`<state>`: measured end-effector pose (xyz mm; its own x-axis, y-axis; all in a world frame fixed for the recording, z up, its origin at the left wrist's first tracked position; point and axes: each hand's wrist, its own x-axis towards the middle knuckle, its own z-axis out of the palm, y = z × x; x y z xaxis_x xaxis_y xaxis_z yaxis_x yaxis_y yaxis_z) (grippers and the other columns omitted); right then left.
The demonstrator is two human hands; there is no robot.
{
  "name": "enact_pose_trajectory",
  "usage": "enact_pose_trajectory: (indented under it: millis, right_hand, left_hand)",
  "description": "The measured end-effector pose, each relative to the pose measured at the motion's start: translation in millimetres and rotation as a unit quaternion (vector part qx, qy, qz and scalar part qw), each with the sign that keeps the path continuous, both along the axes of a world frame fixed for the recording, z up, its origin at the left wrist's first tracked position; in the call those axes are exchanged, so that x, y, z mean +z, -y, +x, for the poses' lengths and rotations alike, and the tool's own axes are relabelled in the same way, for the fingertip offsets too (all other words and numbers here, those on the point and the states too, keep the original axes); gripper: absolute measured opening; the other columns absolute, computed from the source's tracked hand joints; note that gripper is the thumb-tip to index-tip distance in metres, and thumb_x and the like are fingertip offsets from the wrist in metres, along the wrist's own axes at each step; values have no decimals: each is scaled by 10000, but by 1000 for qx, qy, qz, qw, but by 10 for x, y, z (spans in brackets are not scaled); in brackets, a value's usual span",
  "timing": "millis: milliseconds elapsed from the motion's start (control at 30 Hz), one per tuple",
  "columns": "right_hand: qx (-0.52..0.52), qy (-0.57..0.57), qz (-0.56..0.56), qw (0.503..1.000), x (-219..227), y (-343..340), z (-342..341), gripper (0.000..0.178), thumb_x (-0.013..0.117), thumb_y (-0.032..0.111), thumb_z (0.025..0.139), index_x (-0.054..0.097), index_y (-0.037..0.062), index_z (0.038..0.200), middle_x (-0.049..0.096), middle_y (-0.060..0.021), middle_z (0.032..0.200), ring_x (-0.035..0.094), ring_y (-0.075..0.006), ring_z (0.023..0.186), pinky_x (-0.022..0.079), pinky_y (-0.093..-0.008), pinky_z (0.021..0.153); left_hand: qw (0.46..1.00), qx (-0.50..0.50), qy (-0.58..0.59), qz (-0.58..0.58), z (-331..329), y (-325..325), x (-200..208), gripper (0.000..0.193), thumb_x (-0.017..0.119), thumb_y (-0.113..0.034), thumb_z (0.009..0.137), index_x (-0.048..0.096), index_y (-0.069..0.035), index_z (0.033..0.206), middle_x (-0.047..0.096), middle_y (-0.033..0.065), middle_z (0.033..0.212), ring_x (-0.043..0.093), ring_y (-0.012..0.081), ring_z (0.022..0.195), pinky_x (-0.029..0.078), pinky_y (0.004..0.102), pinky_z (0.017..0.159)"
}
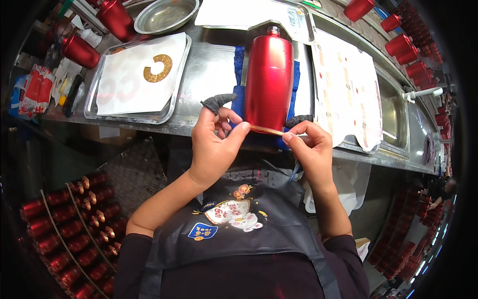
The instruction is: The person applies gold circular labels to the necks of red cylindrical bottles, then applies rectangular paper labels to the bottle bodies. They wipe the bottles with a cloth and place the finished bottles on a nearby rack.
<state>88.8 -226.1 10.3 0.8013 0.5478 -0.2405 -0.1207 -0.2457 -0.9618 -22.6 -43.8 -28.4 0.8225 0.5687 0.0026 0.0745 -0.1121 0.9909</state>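
Observation:
A glossy red bottle (269,82) lies on its back on a blue-padded support (239,102), its neck pointing away and its base toward me. A thin gold strip (266,130) runs across the base end. My left hand (219,147) pinches the strip's left end between thumb and fingers, while my right hand (313,149) pinches the right end. Each index finger wears a dark finger cover, and both point outward over the bench edge beside the bottle.
To the left, a metal tray (172,112) bears a white sheet with a gold C-shaped piece (158,69). Beyond it sits a metal bowl (167,15). Printed sheets (343,84) lie at right, beside a sink (398,129). Red bottles (79,51) stand around; racks hold several more (69,239).

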Motion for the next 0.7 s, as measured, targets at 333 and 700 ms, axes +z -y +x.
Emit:
enact_pose_trajectory:
  millis: [333, 700]
  right_hand:
    - [-32, -28, -17, 999, 33, 37, 62, 107, 719, 93, 904, 656, 25, 851, 584, 42, 646, 472, -7, 482, 334, -174, 462]
    - [-35, -34, -2, 999, 135, 93, 35, 97, 703, 81, 900, 660, 15, 843, 594, 20, 660, 476, -15, 499, 333, -176, 461]
  left_hand:
    - [957, -111, 70, 258, 163, -91, -85, 875, 847, -187, 721, 438, 8, 1469, 556, 236, 1412, 489, 412, 1358, 238, 567, 1197]
    - [992, -110, 64, 15, 253, -29, -175, 883, 783, -260, 894, 276, 52, 1546, 382, 255, 1534, 404, 330, 1430, 321, 432, 1177]
